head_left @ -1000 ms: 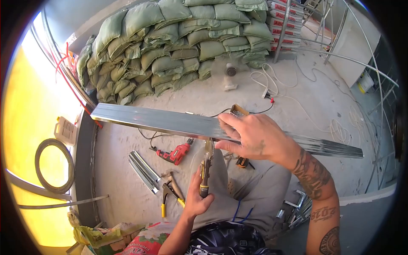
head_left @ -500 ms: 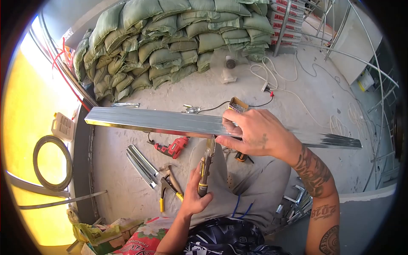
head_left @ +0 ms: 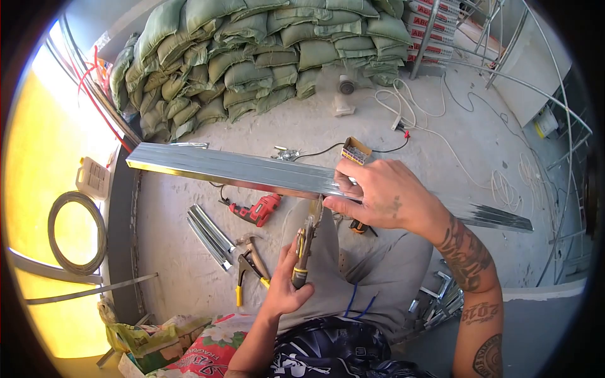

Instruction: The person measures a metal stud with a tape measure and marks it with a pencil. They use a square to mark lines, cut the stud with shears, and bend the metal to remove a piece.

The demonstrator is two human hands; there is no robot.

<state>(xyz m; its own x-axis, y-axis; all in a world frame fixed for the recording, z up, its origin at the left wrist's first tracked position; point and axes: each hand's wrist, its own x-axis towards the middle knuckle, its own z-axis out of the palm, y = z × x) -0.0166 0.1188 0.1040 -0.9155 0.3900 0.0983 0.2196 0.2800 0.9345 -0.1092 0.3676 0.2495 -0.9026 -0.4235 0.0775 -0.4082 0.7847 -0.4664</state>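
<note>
A long galvanised metal channel (head_left: 239,169) lies across in front of me, above the floor and my legs. My right hand (head_left: 384,192) pinches it right of the middle, thumb at the near edge and fingers over the top. In my left hand (head_left: 290,286) are tin snips (head_left: 305,249) with yellow and dark handles, pointing away from me. Their jaws meet the channel's near edge just left of my right thumb; how far they are apart I cannot make out.
On the floor lie a red drill (head_left: 255,210), a hammer (head_left: 253,252), a yellow-handled tool (head_left: 242,277), metal strips (head_left: 209,236) and a small box of screws (head_left: 356,151). Metal offcuts (head_left: 444,299) sit by my right leg. Green sacks (head_left: 252,63) are stacked behind; white cable (head_left: 406,110) trails rightward.
The channel has tilted, its left end higher and its right end lower. Both hands keep their grips, and the snips stay at the near edge.
</note>
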